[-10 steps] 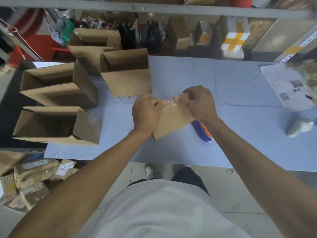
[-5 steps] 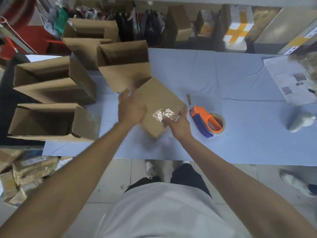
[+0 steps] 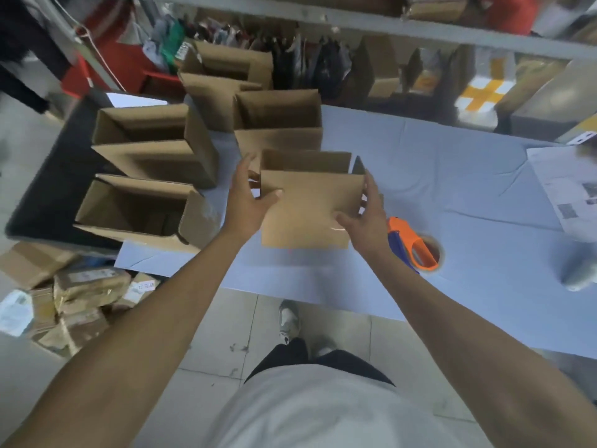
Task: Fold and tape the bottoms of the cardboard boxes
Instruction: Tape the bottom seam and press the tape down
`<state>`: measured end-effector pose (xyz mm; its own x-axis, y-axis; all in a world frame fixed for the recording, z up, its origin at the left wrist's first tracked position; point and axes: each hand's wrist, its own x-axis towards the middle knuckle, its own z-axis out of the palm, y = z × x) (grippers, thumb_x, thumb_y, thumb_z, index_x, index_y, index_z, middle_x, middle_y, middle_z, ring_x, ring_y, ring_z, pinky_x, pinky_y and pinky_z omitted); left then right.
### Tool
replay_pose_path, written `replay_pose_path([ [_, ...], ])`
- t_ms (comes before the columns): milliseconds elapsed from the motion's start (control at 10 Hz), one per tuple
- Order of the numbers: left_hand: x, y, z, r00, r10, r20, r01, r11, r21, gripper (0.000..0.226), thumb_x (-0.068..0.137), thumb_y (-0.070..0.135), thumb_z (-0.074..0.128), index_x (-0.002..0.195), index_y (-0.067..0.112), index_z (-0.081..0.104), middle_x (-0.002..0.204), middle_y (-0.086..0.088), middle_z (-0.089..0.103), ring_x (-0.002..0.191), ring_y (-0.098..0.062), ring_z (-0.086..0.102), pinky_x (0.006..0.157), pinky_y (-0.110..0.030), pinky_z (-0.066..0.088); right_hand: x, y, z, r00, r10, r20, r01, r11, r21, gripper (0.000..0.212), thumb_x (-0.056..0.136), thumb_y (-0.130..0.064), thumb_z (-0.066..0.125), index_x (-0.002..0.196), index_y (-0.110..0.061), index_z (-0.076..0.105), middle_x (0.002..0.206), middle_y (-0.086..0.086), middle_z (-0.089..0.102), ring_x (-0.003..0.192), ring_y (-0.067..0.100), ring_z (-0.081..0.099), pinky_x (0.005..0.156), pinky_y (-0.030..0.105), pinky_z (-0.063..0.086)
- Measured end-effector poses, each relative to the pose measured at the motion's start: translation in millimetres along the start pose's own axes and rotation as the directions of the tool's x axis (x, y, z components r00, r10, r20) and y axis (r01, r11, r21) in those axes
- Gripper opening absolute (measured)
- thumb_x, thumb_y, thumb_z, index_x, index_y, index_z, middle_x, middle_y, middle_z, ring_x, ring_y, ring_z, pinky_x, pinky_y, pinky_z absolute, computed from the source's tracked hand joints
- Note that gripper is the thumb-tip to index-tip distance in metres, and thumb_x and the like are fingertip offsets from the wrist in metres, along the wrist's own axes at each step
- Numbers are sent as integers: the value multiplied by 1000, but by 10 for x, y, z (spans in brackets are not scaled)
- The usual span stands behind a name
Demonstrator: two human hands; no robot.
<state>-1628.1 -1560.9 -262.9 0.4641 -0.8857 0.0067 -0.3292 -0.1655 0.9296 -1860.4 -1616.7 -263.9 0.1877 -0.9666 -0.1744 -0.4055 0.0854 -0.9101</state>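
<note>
A small brown cardboard box (image 3: 307, 208) stands upright over the blue table, its open top facing away from me. My left hand (image 3: 250, 195) grips its left side with the thumb on the front face. My right hand (image 3: 366, 215) grips its right side near the lower corner. An orange and blue tape dispenser (image 3: 412, 245) lies on the table just right of my right hand. Several other open boxes stand to the left: one at the near left (image 3: 142, 215), one behind it (image 3: 155, 143), and one directly behind the held box (image 3: 277, 124).
The blue table cover (image 3: 452, 195) stretches to the right, with a printed sheet (image 3: 565, 192) at the far right and a grey object (image 3: 580, 273) near the front edge. Taped parcels (image 3: 80, 302) lie on the floor at left. Shelves with goods run behind the table.
The box has been turned from its taped bottom facing me to upright with the opening away. Both hands shifted from the tape to the box's sides.
</note>
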Motion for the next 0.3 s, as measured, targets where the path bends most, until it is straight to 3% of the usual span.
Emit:
replay_pose_path([
  [100, 62, 45, -112, 999, 31, 34, -37, 981, 189, 55, 85, 11, 73, 132, 23, 50, 125, -8, 46, 108, -20, 54, 95, -32, 50, 72, -194, 74, 999, -43, -1, 43, 996, -76, 88, 79, -15, 76, 150, -32, 26, 138, -3, 49, 116, 15, 55, 88, 29, 54],
  [200, 65, -34, -150, 991, 1, 136, -45, 945, 325, 55, 87, 11, 70, 138, 19, 49, 126, -9, 45, 112, -26, 54, 99, -35, 48, 90, -216, 128, 995, 1, 103, 15, 989, -150, 95, 81, -16, 77, 153, -31, 15, 145, 1, 45, 123, 24, 52, 98, 41, 52],
  [300, 8, 94, -152, 980, -38, 194, -36, 930, 365, 67, 88, 12, 69, 147, 21, 37, 137, -12, 43, 123, -29, 49, 104, -38, 44, 56, -301, 55, 983, 9, 183, 19, 988, -153, 100, 82, -14, 77, 153, -29, 8, 147, 4, 41, 125, 28, 49, 96, 38, 49],
])
